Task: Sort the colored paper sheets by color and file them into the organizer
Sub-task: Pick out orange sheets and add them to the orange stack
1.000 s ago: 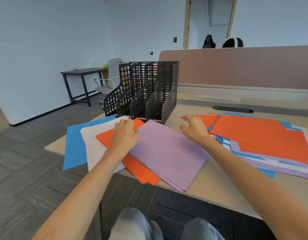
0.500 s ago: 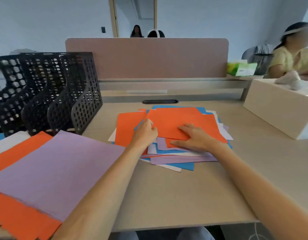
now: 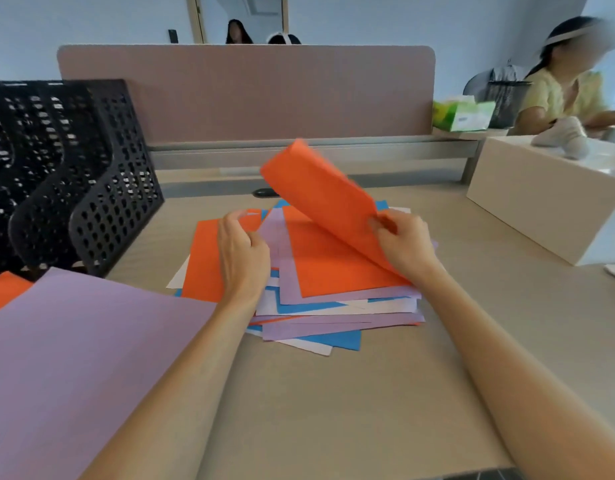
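On the beige worktop [image 3: 333,410], centre: a mixed pile of orange, lilac, blue and white paper sheets [image 3: 333,317], loosely fanned, with edges out of line.

Right grip [image 3: 403,240]: thumb and fingers pinch the top orange paper sheet [image 3: 320,199] at its right-hand long edge. The sheet is peeled up and bowed, its far corner is in the air and motion-blurred, and its near corner trails down to the pile.

Left grip [image 3: 242,254]: rests on the left part of the pile, over a second flat orange sheet [image 3: 202,261]. The fingers are curled, but I cannot tell whether they pinch a sheet or only weigh the pile down.

Handling, my judgement:
- A single sheet is very light and limp. It curls under its own weight, as the bow shows.
- Paper slides readily on paper, so lifting one sheet is likely to drag its neighbours. The pile wants holding down.
- It creases easily, so I would pinch lightly at an edge or corner and never in the middle.
- Two grips on opposite edges would carry it flat.

Destinations: a sorted lilac paper stack [image 3: 74,358] lies near left, with a sliver of an orange stack [image 3: 5,289] beyond it. The black perforated plastic organizer [image 3: 91,188] stands upright at far left, well apart from the pile. I cannot see into its slots. A limp sheet would buckle if it went in alone, so I would file whole stacks.
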Motion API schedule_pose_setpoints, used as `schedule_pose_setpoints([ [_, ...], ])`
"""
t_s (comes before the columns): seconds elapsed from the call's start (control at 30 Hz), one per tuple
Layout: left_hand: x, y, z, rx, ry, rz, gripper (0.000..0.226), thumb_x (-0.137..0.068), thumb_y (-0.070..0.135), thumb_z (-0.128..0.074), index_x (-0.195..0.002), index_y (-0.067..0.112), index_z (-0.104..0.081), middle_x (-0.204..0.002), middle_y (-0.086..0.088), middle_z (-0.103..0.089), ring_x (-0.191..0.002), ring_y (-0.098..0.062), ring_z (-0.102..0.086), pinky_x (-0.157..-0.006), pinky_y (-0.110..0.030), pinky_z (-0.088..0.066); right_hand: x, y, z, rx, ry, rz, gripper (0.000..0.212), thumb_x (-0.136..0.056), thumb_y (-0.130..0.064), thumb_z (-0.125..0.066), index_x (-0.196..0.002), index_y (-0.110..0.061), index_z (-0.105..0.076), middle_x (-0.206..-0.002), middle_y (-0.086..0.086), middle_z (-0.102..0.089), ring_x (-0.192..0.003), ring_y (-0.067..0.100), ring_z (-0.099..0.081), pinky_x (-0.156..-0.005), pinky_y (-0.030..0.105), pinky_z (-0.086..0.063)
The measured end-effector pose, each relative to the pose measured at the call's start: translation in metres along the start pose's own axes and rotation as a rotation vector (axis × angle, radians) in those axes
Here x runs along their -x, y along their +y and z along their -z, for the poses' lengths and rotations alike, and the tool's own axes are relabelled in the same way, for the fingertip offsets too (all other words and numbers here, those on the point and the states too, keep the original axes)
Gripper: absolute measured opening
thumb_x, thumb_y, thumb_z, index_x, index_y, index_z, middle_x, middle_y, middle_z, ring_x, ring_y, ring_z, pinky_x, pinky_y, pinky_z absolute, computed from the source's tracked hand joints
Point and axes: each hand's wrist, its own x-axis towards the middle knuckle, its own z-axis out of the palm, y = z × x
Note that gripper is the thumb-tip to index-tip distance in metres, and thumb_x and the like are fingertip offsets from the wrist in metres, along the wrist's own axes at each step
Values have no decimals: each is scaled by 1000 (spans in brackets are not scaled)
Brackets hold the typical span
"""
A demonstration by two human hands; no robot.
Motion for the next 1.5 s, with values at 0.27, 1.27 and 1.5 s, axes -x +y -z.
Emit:
schedule_pose_setpoints([
  [0.27,10,0,-13,-369,-461,-40,46,-94,26,-36,-135,7,-47,-126,-18,-58,-121,-37,-50,-97,-41,-42,-11,11,23,-238,77,-367,28,-90,-25,-65,-72,-4,-62,-71,5,-61,-75,21,-55,-65,34,-42],
  [1.27,4,33,-12,532,-429,628,55,-87,1,-63,-135,15,-40,-127,-8,-57,-105,-19,-62,-87,-33,-52,-11,32,17,266,-286,-374,39,-84,-27,-65,-121,-17,-57,-117,10,-58,-98,25,-54,-75,31,-42],
  [1.5,1,29,-9,395,-383,618,50,-84,7,-67,-130,14,-48,-121,-7,-59,-94,-17,-63,-76,-32,-49,5,14,14,515,-306,-110,34,-90,-38,-55,-114,-14,-58,-113,10,-62,-108,29,-54,-80,34,-42],
])
